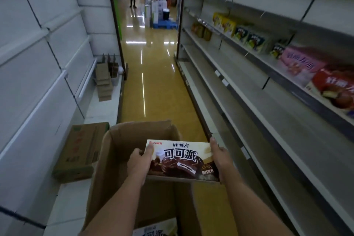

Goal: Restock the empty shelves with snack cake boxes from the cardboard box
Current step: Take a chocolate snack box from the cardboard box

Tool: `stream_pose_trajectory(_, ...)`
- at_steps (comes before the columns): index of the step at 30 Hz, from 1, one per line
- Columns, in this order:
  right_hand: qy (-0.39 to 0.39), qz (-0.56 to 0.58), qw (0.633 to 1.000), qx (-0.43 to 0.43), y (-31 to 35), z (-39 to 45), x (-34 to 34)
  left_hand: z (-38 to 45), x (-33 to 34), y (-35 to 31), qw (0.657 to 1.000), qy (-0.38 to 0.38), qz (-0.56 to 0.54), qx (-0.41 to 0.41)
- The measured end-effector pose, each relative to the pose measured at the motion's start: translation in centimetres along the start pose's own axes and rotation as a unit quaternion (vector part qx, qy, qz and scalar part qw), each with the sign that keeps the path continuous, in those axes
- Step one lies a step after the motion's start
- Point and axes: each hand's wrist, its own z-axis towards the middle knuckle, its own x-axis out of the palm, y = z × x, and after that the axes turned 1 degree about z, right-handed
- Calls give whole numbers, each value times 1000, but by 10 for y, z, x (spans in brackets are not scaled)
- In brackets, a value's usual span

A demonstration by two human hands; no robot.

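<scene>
I see both hands clamped on 1 cake box (182,161) above the open carton (122,159) at 6 o'clock: left hand (139,163) grips its left end, right hand (219,156) its right. Shelves (249,90) at 3 o'clock hold other boxes (298,63).

1. To your right, the shelf unit (239,90) has several white tiers; one upper tier carries a row of snack boxes: yellow boxes (225,22), dark green-marked boxes (255,41), a pink box (300,63) and a red box (334,90).
2. Below you, the glossy yellow floor (153,90) carries the open cardboard box (118,159).
3. To your left, the white base ledge (99,109) carries a closed carton (84,149) and flattened cardboard pieces (104,80).
</scene>
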Motion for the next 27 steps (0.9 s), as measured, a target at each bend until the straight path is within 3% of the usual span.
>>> stream_pose_trajectory(8,4,-21,997,-76,47,17,-123,-61,121,-52,997,47,46,31)
stream_pose_trajectory(15,79,14,993,-84,74,60,-226,-90,216,-80,987,116,-109,27)
stream_pose_trajectory(21,39,31,993,-110,85,87,-254,-114,260,-116,983,117,-142,13)
stream_pose_trajectory(27,27,8,995,-94,107,121,-246,-79,280,-133,986,99,-134,-8)
